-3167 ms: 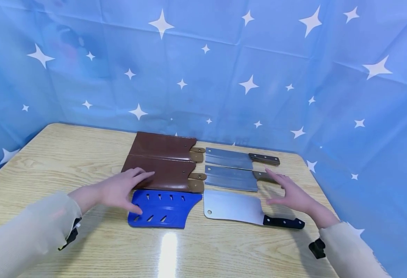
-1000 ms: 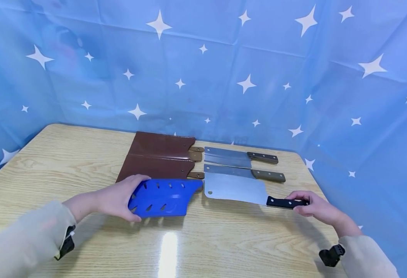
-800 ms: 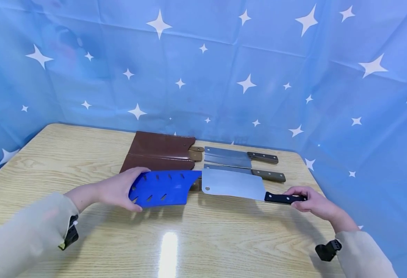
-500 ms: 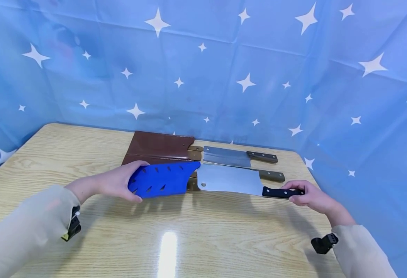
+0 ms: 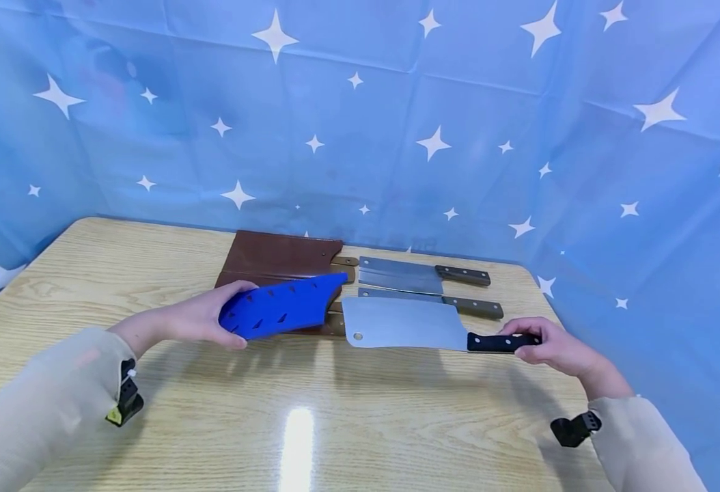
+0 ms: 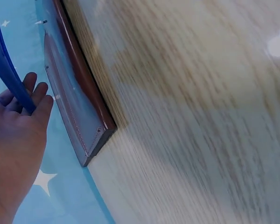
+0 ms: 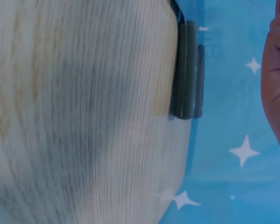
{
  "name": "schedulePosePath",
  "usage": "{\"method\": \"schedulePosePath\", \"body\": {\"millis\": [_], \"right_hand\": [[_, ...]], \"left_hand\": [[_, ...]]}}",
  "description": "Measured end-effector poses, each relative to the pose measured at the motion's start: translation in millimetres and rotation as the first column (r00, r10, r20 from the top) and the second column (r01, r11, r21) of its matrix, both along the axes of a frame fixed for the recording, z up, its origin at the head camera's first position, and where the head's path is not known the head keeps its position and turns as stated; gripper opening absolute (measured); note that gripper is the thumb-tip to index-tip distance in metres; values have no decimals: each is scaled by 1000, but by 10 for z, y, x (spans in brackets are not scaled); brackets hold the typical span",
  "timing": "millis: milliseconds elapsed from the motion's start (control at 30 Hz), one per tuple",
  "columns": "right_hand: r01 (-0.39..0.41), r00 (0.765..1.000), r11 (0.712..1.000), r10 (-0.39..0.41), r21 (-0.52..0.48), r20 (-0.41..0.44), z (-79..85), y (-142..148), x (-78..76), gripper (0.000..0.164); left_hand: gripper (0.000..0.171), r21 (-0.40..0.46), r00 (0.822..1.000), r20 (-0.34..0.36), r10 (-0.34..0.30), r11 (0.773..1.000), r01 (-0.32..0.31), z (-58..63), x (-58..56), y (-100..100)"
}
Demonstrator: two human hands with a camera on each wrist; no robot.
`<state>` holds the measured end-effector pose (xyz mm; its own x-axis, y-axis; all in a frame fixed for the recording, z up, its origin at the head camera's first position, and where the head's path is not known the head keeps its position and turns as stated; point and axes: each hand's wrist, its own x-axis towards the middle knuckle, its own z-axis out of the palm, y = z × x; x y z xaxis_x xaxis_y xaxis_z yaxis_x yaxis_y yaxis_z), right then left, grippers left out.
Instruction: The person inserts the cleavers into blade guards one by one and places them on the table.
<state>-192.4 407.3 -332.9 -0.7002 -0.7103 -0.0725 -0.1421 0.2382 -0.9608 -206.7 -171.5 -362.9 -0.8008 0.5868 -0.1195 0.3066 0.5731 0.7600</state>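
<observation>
My left hand holds a blue slotted plastic knife guard by its left end, above the table. The guard tilts, its right end higher. In the left wrist view, fingers of the left hand curl beside the guard. My right hand grips the black handle of a cleaver, raised with its blade pointing left. The blade's left end is close to the guard's right end, slightly lower, with a small gap visible between them. Only part of the right hand shows in the right wrist view; its fingertips are cut off.
Two brown leather sheaths lie behind the guard, the nearer partly covered. Two more cleavers with brown handles lie right of them, a far one and a nearer one. The wooden table meets a blue star-patterned curtain.
Guard and cleaver lay on the table at first, both hands above; now each hand holds one, raised. Over the last half second the guard tilted, right end up, and the cleaver's blade dipped slightly.
</observation>
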Motion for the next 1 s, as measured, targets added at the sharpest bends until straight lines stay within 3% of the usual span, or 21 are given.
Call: {"method": "schedulePosePath", "body": {"millis": [433, 1000], "right_hand": [[-100, 992, 995, 99, 2, -81, 33, -185, -42, 47], [-73, 997, 997, 74, 25, -33, 16, -215, -62, 45]], "left_hand": [[92, 0, 1000, 25, -1, 1000, 1, -8, -33, -39], [94, -18, 1000, 31, 5, 1000, -4, -35, -37, -52]]}}
